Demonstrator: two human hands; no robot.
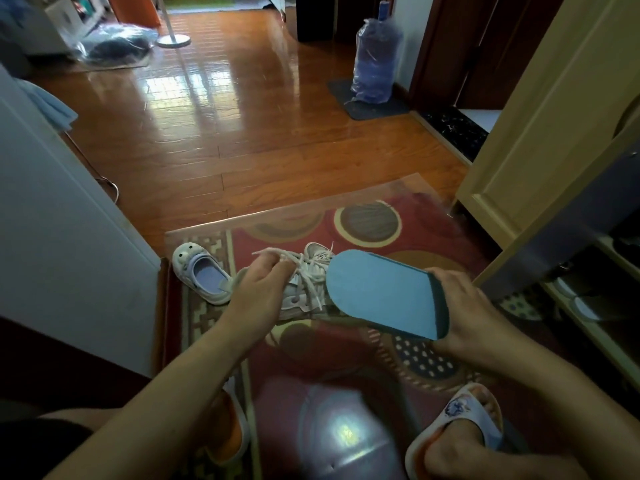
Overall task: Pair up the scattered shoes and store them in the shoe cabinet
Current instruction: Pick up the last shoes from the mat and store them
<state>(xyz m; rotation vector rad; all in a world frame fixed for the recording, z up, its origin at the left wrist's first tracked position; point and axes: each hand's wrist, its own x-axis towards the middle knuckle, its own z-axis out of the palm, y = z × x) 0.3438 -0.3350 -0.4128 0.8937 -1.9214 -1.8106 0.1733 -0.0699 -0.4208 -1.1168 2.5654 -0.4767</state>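
Observation:
My left hand (pixel 258 287) grips a white laced sneaker (pixel 308 285) by its laces and tongue, just above the red patterned rug (pixel 346 348). My right hand (pixel 464 306) holds a blue slipper (pixel 384 294) by its heel end, sole up, its toe overlapping the sneaker. A small white and lilac child's clog (pixel 202 275) lies on the rug to the left of my left hand. The shoe cabinet (pixel 588 296) stands open on the right, with dark shoes dimly visible on its shelves.
A cream cabinet door (pixel 540 133) hangs open on the right. A white panel (pixel 52 237) rises on the left. My feet wear slippers (pixel 460 427) on the rug's near edge. Across the wooden floor (pixel 225 126) stands a plastic-wrapped water bottle (pixel 375 53) on a dark mat.

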